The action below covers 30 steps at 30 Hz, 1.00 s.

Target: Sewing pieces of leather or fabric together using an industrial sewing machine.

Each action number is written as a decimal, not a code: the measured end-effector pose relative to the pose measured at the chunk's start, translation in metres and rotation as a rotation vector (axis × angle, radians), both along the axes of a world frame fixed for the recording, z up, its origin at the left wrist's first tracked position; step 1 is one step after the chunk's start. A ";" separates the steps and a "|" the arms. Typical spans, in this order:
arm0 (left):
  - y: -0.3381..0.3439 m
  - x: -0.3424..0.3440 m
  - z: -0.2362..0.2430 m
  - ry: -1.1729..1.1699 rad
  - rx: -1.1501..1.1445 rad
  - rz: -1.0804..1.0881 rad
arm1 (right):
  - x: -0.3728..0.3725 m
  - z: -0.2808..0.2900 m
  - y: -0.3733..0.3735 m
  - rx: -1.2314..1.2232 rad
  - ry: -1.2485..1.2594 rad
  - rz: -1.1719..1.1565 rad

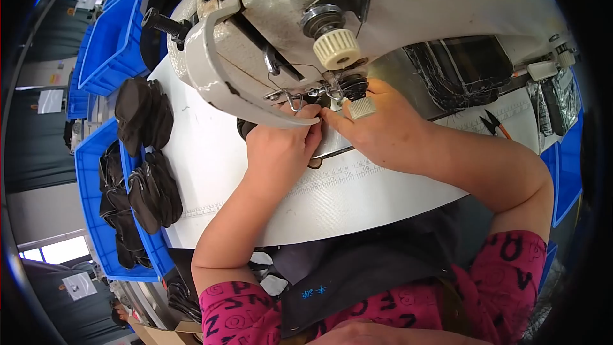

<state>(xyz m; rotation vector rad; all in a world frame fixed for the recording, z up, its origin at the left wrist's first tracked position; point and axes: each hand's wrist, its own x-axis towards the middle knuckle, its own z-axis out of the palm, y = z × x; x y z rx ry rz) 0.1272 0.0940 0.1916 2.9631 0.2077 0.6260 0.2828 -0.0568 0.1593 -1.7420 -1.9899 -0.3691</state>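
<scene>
Both hands crowd in under the sewing machine's [447,0] head, left hand [278,150] and right hand [386,131] nearly meeting fingertip to fingertip; the fingers curl in close, but how tight the grip is, and what exactly it pinches, I cannot tell. The dark piece [244,128] peeks out beside the left hand, low on the table [357,201]; over to the right lie snips [502,130] and a dark stack [460,67]; to the left, dark bundles [155,195] crowd a blue bin [89,217].
</scene>
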 end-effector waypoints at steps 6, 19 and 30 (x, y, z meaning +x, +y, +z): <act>0.001 0.004 -0.003 0.079 0.065 0.066 | -0.001 0.005 -0.002 -0.253 -0.033 0.001; 0.005 0.003 -0.004 0.034 -0.018 -0.008 | -0.006 0.009 -0.004 -0.064 -0.123 0.012; 0.004 0.006 0.006 0.127 -0.342 0.130 | -0.009 0.013 -0.005 -0.095 -0.133 -0.002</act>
